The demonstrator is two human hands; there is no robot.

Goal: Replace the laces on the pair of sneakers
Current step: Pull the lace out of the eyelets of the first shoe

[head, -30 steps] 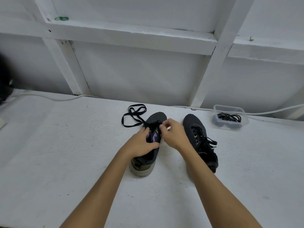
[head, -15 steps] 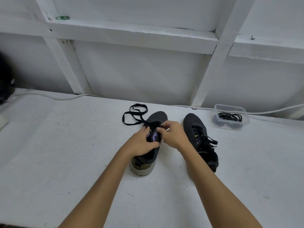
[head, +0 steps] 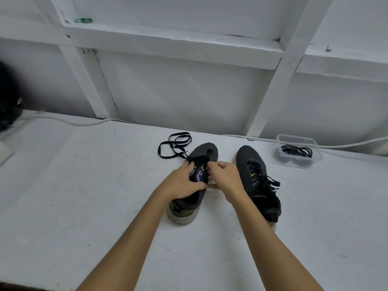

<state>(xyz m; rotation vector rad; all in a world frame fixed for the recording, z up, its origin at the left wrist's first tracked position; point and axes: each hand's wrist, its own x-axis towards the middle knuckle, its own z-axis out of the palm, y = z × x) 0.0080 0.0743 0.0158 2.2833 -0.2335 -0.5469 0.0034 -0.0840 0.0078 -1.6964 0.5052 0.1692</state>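
1. Black mesh covers both sneakers, which stand side by side on the white desk [head: 84, 185], toes pointing away toward the wall.
2. On the left sneaker [head: 202, 152] both hands are at work over the tongue and eyelets.
3. Left hand [head: 182, 181]: it grips the shoe's upper from the left side, fingers curled over the eyelet row and thumb lying across the side by the purple marking.
4. Right hand [head: 225, 177]: its fingers are bunched at the eyelets, and it seems to pinch a bit of black lace there, though the exact contact is too small to make out.
5. A black lace [head: 174, 143] trails from under the hands up past the toe and lies in loose loops on the desk, so most of its length is outside the eyelets.
6. Whether this lace is being pulled out or threaded in cannot be told from 1 view.
7. The right sneaker [head: 247, 156], just beside the first, has a lace [head: 264, 181] through its eyelets, the ends lying loose over its side; it is untied.
8. A clear plastic tub [head: 298, 139] near the wall, well to the right, holds more black laces [head: 296, 150].
9. My judgement: the task is somewhere in the middle. 1 shoe is in hand and mostly unlaced; whether the other one's lace is old or new cannot be told.
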